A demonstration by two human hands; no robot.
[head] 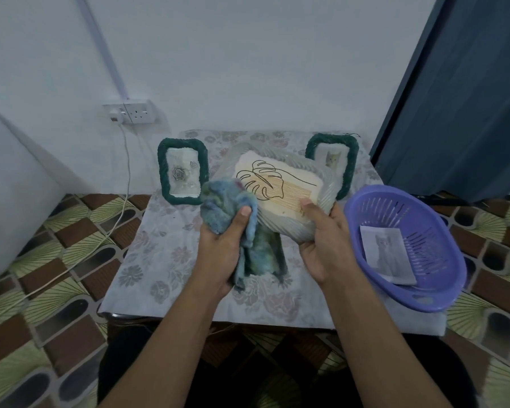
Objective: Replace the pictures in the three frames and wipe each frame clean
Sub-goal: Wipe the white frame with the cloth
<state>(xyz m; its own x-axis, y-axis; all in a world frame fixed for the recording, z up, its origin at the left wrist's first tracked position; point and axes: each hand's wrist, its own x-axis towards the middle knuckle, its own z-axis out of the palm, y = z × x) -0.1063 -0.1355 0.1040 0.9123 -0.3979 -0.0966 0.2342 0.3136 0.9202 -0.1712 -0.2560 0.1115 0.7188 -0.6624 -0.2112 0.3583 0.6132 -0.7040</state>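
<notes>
A pale ribbed frame with a leaf line drawing is held tilted above the table's middle. My right hand grips its lower right edge, thumb on the front. My left hand grips a blue-green cloth that is pressed against the frame's left side. Two green rope-wrapped frames stand upright at the back: the left one shows a rose, the right one a cat picture and is partly hidden behind the held frame.
A purple plastic colander sits at the table's right edge with a loose cat photo inside. A floral tablecloth covers the small table. A wall socket with a white cable is at the back left, a dark curtain on the right.
</notes>
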